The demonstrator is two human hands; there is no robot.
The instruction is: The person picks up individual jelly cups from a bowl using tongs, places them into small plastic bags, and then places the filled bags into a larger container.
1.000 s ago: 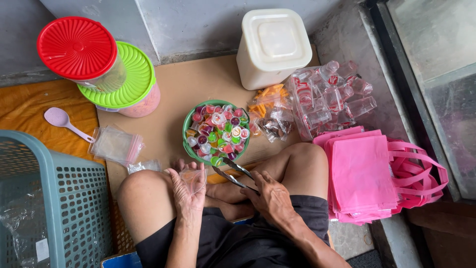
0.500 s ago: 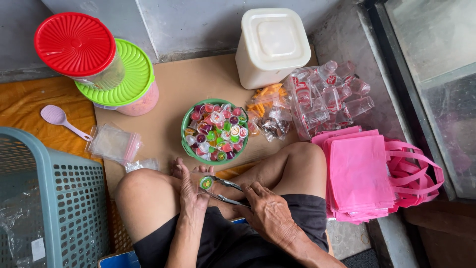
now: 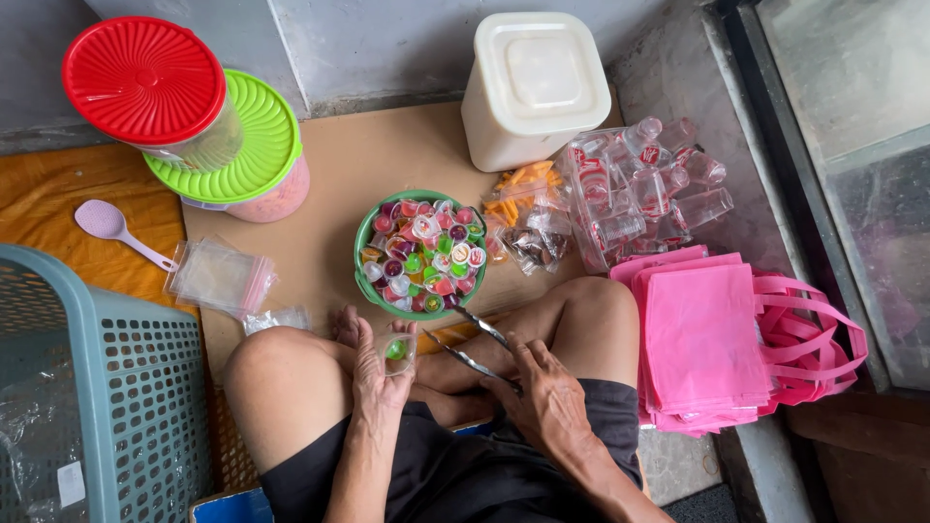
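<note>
Two round tubs: red lid (image 3: 143, 79), green lid (image 3: 254, 140). One white box (image 3: 536, 85), one bowl (image 3: 365, 242), one spoon (image 3: 114, 227), maybe six pink bags (image 3: 705, 334).

Soft, even daylight is filling the scene, seemingly from the right, leaving only faint shadows. The shiny red round plastic lid (image 3: 143, 79) is catching mild glare. Focus is staying sharp throughout; edges are bowing slightly.

cardboard sheet (image 3: 387, 155), green bowl (image 3: 364, 242), white tub (image 3: 533, 87)
</note>
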